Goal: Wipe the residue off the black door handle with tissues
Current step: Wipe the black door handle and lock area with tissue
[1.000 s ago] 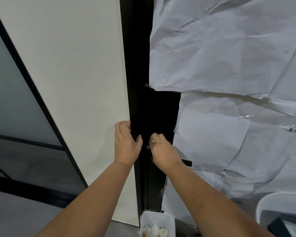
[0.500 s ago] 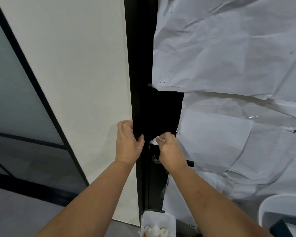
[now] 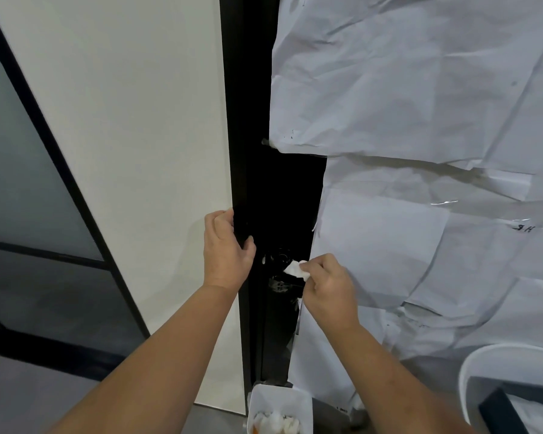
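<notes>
We see the black door handle (image 3: 284, 281) low on the dark door (image 3: 282, 195), mostly lost against the black and partly behind our right hand (image 3: 328, 288); which way its long axis runs we cannot tell here, only a glossy round fitting and a pale smear just above it. Our right grip pinches a wadded white tissue (image 3: 296, 269) between thumb and fingertips, pressed against the door just above the handle. Our left hand (image 3: 224, 250) curls around the door's left edge, left of the handle, thumb on the dark face. Crumpled white paper sheets (image 3: 420, 89) cover the door to the handle's right. Straight below the handle stands a white bin (image 3: 304, 405) holding used white tissues. Compared with half a second ago, the right hand and tissue have shifted right, uncovering the round fitting; the left hand has stayed.
</notes>
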